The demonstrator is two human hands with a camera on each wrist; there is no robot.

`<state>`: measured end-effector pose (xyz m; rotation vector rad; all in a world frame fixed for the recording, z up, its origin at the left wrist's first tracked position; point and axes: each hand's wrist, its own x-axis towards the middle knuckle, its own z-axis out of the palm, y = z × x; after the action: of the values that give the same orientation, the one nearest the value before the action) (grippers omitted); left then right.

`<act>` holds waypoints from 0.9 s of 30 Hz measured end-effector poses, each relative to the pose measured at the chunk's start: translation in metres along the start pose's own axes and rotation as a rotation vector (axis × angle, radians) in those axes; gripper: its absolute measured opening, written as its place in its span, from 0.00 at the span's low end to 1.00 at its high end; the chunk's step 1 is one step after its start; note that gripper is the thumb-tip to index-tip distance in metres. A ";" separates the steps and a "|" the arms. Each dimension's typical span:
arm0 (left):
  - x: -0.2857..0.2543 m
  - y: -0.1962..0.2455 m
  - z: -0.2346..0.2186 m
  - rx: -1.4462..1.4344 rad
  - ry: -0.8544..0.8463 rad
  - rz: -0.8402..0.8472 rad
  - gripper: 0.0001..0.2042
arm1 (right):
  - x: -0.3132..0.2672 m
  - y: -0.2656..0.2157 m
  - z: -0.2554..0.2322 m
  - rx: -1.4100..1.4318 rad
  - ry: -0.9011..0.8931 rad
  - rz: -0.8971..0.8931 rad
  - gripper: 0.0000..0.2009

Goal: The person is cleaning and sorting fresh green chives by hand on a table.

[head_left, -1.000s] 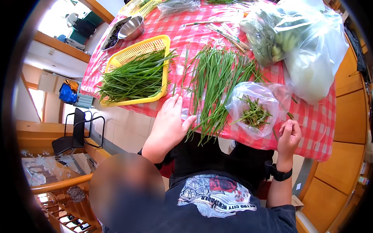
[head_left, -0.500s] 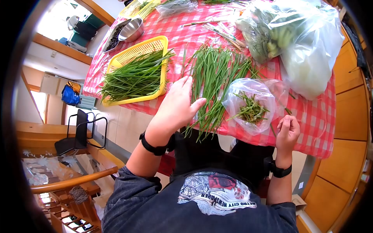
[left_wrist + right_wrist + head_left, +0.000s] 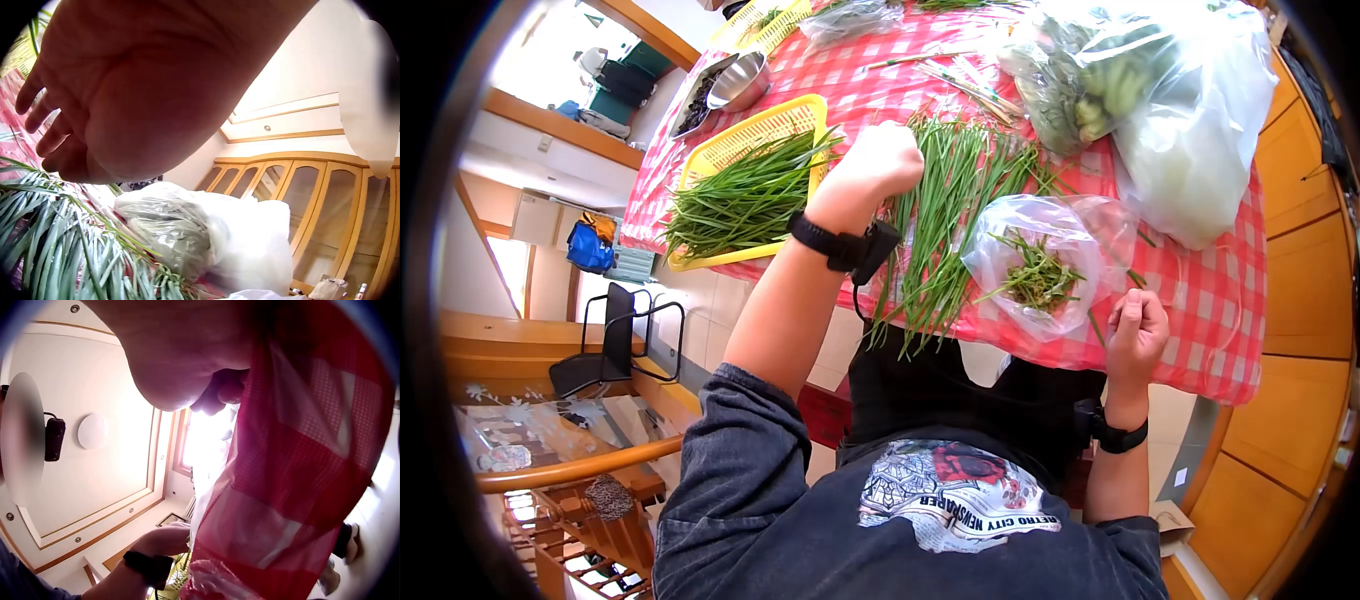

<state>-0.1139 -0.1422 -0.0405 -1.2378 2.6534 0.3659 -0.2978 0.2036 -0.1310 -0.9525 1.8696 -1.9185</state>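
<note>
Over the left end of a loose spread of long green stalks [image 3: 945, 220] my left hand [image 3: 878, 165] is bent at the wrist. The left wrist view shows its fingers [image 3: 56, 134] loosely bent, with nothing seen in them. Beside it a yellow basket [image 3: 815, 112] bears more green stalks [image 3: 745, 200]. My right hand [image 3: 1138, 325] rests at the table's front edge, fingers loosely curled, no object visible in it. Left of that hand, an open clear bag [image 3: 990, 245] contains short green and brownish trimmings [image 3: 1040, 275].
Large plastic bags of vegetables [image 3: 1190, 140] stand at the back right. A metal bowl [image 3: 740, 82] and a tray of dark pieces [image 3: 697, 105] lie at the back left. Pale stalks [image 3: 975, 90] lie behind the spread. A black chair [image 3: 615, 340] stands on the floor at left.
My left hand has moved forward and right, from beside the basket's front corner to above the stalks' far left part, and its wrist has bent. My right hand has hardly moved.
</note>
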 end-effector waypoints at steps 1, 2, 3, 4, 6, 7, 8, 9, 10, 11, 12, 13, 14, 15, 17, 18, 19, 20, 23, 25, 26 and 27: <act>0.007 -0.005 0.007 -0.032 0.099 -0.005 0.17 | 0.000 -0.001 0.000 -0.006 -0.008 -0.009 0.15; 0.016 -0.010 0.013 -0.064 0.196 -0.008 0.13 | 0.000 -0.001 0.000 -0.005 -0.003 -0.007 0.15; 0.023 -0.013 0.016 -0.062 0.193 -0.005 0.13 | 0.000 -0.001 0.000 -0.003 -0.003 -0.004 0.15; 0.029 -0.018 0.018 -0.097 0.193 -0.010 0.13 | -0.001 -0.001 0.000 0.000 -0.003 -0.002 0.15; 0.037 -0.023 0.022 -0.145 0.244 -0.024 0.15 | 0.000 -0.003 -0.001 0.001 -0.011 -0.003 0.15; 0.041 -0.024 0.023 -0.143 0.243 -0.024 0.15 | 0.000 -0.003 -0.002 0.000 -0.024 -0.006 0.15; 0.046 -0.026 0.023 -0.181 0.184 -0.043 0.16 | 0.000 -0.004 -0.002 0.002 -0.025 -0.004 0.15; 0.047 -0.026 0.022 -0.219 0.127 -0.060 0.18 | 0.000 -0.004 -0.002 -0.003 -0.027 -0.007 0.15; 0.047 -0.026 0.022 -0.218 0.128 -0.061 0.18 | 0.001 -0.004 -0.002 -0.008 -0.029 -0.010 0.15; 0.047 -0.026 0.022 -0.188 0.099 -0.056 0.20 | 0.001 -0.004 -0.002 -0.007 -0.030 -0.010 0.15; 0.047 -0.025 0.022 -0.157 0.071 -0.050 0.21 | 0.000 -0.003 -0.002 -0.013 -0.029 -0.012 0.16; 0.047 -0.025 0.022 -0.154 0.071 -0.048 0.21 | 0.000 -0.003 -0.002 -0.020 -0.027 -0.014 0.16; 0.046 -0.025 0.023 -0.167 0.085 -0.018 0.23 | 0.000 -0.003 -0.002 -0.019 -0.025 -0.014 0.16; 0.043 -0.025 0.023 -0.180 0.100 0.011 0.24 | 0.001 -0.004 -0.002 -0.027 -0.026 -0.021 0.16; 0.039 -0.022 0.025 -0.152 0.136 0.011 0.24 | 0.001 -0.004 -0.002 -0.034 -0.027 -0.029 0.16; 0.037 -0.020 0.024 -0.125 0.170 0.010 0.24 | 0.001 -0.004 -0.002 -0.029 -0.025 -0.024 0.16; 0.035 -0.018 0.023 -0.127 0.170 0.008 0.24 | 0.000 -0.004 -0.001 -0.023 -0.025 -0.019 0.16; 0.034 -0.017 0.020 -0.173 0.159 -0.008 0.23 | 0.000 -0.004 -0.001 -0.024 -0.026 -0.019 0.16; 0.029 -0.015 0.015 -0.275 0.204 -0.037 0.21 | 0.000 -0.003 -0.001 -0.023 -0.019 -0.019 0.16; 0.026 -0.017 0.014 -0.330 0.261 -0.049 0.20 | 0.000 -0.003 -0.002 -0.037 -0.024 -0.030 0.16; 0.025 -0.018 0.014 -0.340 0.357 -0.025 0.19 | 0.000 -0.003 -0.002 -0.037 -0.024 -0.029 0.16; 0.023 -0.018 0.014 -0.350 0.454 -0.002 0.19 | 0.000 -0.003 -0.002 -0.038 -0.024 -0.026 0.16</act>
<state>-0.1133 -0.1660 -0.0626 -1.5875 3.0597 0.6394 -0.2985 0.2055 -0.1278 -1.0114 1.8951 -1.8841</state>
